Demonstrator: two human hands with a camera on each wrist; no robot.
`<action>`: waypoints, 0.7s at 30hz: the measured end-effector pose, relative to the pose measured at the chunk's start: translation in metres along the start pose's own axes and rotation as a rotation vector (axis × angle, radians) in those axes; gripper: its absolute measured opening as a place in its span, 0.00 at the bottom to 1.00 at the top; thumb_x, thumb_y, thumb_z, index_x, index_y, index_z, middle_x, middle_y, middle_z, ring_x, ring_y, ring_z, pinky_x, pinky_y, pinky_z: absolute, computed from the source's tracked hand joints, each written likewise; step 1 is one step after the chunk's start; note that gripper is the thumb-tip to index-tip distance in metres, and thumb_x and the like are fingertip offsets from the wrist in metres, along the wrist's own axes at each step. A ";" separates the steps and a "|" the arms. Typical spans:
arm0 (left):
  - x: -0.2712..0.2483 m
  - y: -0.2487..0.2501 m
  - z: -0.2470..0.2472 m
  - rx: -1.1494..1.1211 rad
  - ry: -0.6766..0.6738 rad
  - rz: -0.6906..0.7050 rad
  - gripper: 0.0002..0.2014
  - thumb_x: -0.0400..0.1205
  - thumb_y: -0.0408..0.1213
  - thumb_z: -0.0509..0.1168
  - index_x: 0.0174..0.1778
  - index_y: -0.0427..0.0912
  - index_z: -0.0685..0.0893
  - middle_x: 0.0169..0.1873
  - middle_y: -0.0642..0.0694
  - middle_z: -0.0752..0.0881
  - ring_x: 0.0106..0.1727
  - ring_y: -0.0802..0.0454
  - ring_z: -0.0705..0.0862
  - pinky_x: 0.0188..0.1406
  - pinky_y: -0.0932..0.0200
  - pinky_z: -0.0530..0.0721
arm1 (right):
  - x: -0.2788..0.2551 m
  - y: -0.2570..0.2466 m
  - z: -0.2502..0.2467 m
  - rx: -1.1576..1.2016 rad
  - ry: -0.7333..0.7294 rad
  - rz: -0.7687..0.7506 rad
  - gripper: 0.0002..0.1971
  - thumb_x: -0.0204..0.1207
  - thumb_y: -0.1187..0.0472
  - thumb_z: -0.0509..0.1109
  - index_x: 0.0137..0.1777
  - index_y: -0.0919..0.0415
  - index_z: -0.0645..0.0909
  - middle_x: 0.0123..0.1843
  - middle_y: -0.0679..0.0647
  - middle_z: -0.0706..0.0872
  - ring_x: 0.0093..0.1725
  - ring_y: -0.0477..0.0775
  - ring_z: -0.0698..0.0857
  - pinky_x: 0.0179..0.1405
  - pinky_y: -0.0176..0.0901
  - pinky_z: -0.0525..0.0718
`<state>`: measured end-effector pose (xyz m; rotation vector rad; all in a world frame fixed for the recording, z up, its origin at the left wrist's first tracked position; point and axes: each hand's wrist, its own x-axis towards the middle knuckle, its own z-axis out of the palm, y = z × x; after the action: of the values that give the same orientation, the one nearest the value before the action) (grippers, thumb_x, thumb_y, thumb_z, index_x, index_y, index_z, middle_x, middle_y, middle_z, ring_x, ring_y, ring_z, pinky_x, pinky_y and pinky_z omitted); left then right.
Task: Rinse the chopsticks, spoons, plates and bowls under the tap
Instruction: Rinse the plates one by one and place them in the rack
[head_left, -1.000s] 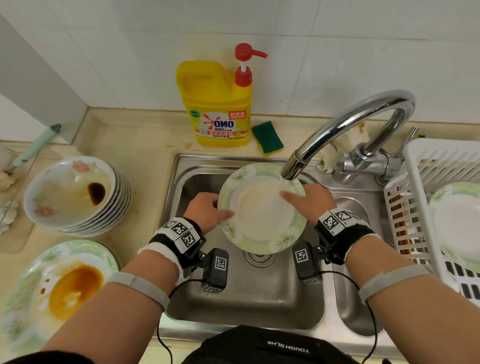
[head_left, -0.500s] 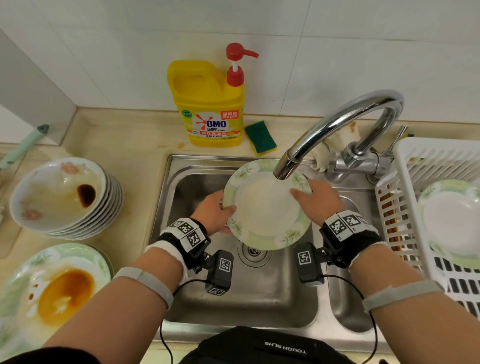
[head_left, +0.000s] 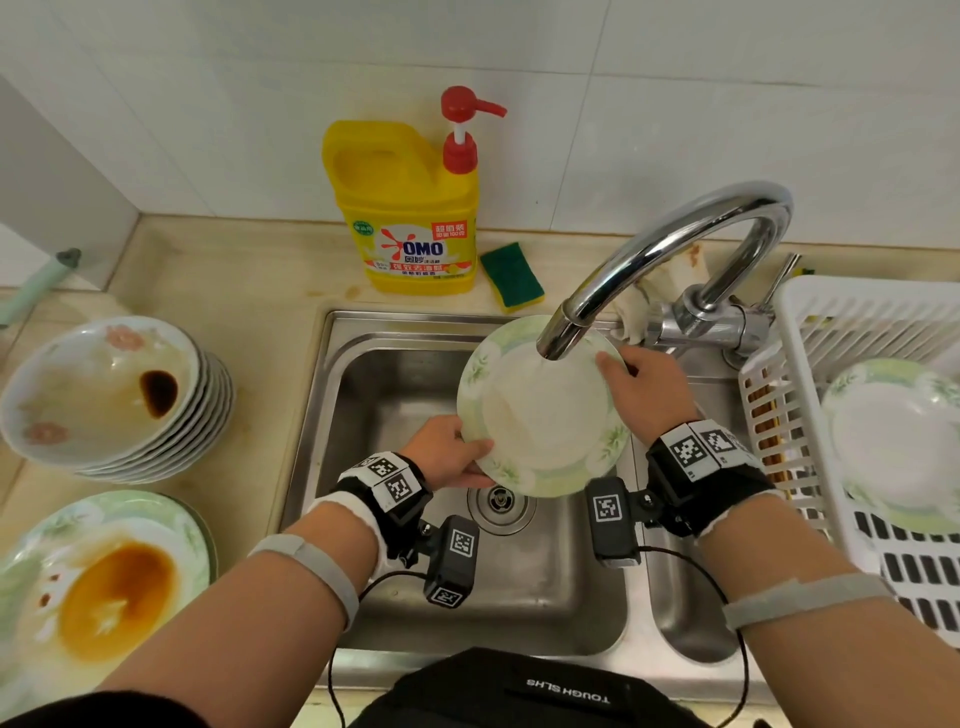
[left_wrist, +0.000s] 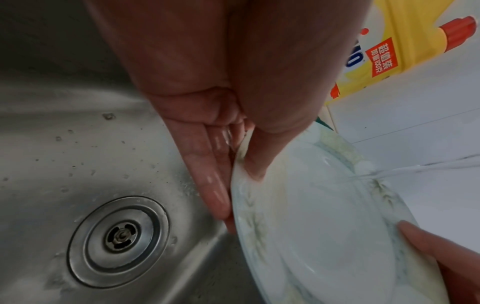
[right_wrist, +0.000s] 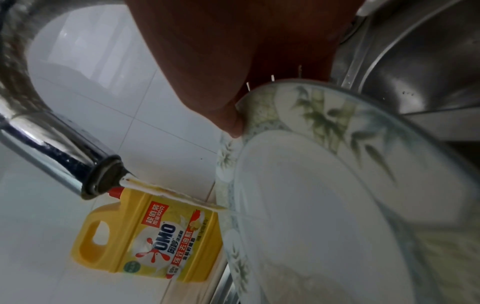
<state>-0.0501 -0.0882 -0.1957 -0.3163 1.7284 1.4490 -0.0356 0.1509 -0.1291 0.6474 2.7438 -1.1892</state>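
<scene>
Under the tap (head_left: 566, 332), both hands pinch the wet plate (head_left: 540, 415): left hand (head_left: 447, 452) at eight o'clock, right hand (head_left: 644, 389) at two; stiff, breakable, probably slippery.

White glossy wall tiles (head_left: 675, 93) fill the top of the frame, evenly lit. Below them runs a pale beige stone-look countertop (head_left: 234, 270). A grey panel (head_left: 57, 192), perhaps a cabinet side, stands at upper left. A steel sink basin (head_left: 374, 395) is sunk into the counter at centre.
</scene>
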 end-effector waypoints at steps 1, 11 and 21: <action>-0.001 -0.001 -0.002 -0.003 0.006 0.003 0.10 0.87 0.27 0.66 0.63 0.34 0.81 0.55 0.31 0.90 0.53 0.36 0.93 0.56 0.38 0.91 | -0.001 -0.001 0.001 0.016 -0.002 0.001 0.20 0.88 0.54 0.63 0.45 0.73 0.84 0.40 0.68 0.87 0.41 0.65 0.83 0.45 0.54 0.81; -0.019 0.007 -0.050 0.058 0.248 0.279 0.13 0.87 0.30 0.66 0.65 0.46 0.79 0.58 0.42 0.88 0.59 0.41 0.90 0.47 0.40 0.93 | -0.009 -0.013 0.025 0.143 -0.137 0.035 0.12 0.82 0.50 0.65 0.40 0.52 0.85 0.38 0.53 0.86 0.46 0.62 0.86 0.53 0.57 0.85; -0.030 0.029 -0.076 0.225 0.547 0.475 0.10 0.88 0.39 0.65 0.41 0.44 0.77 0.29 0.57 0.82 0.31 0.61 0.79 0.32 0.65 0.77 | -0.016 -0.031 0.051 0.612 -0.344 0.400 0.09 0.88 0.69 0.62 0.57 0.63 0.85 0.58 0.66 0.89 0.54 0.67 0.89 0.52 0.58 0.90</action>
<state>-0.0834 -0.1569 -0.1556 -0.1957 2.5189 1.5639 -0.0383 0.0902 -0.1400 0.8831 1.8449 -1.8208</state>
